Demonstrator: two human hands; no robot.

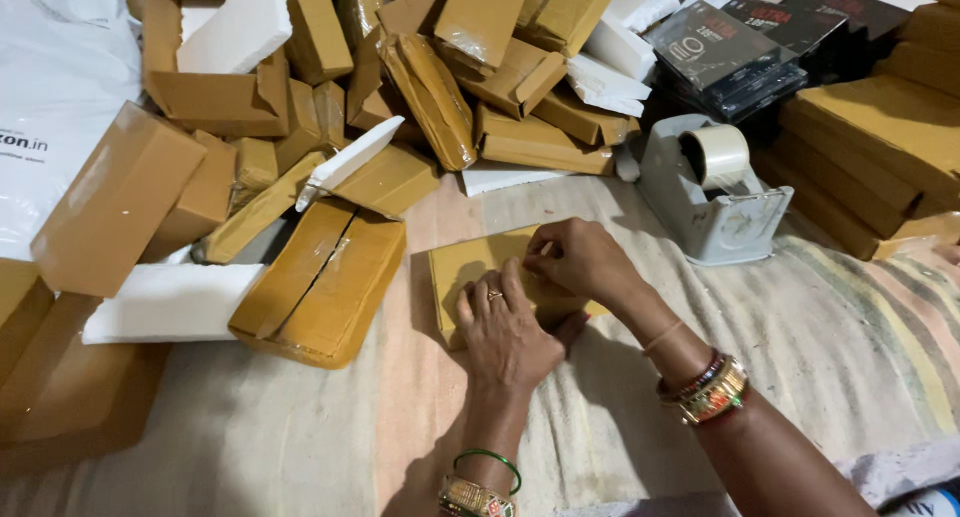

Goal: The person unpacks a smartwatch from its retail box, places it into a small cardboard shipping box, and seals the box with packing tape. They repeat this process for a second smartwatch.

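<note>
A small flat brown cardboard box (462, 269) lies on the striped cloth in front of me. My left hand (505, 332), with a ring on one finger, presses flat on the box's near half. My right hand (580, 262) rests on its far right part, fingertips pinched at the top edge near a strip of clear tape. Both wrists carry bangles. Much of the box is hidden beneath the two hands.
A grey tape dispenser (712, 207) with a clear tape roll stands just right of the box. A heap of brown cartons (440, 87) and white foam pieces (170, 302) fills the left and back. Black retail boxes (730, 52) and stacked cartons (880, 147) sit at the right.
</note>
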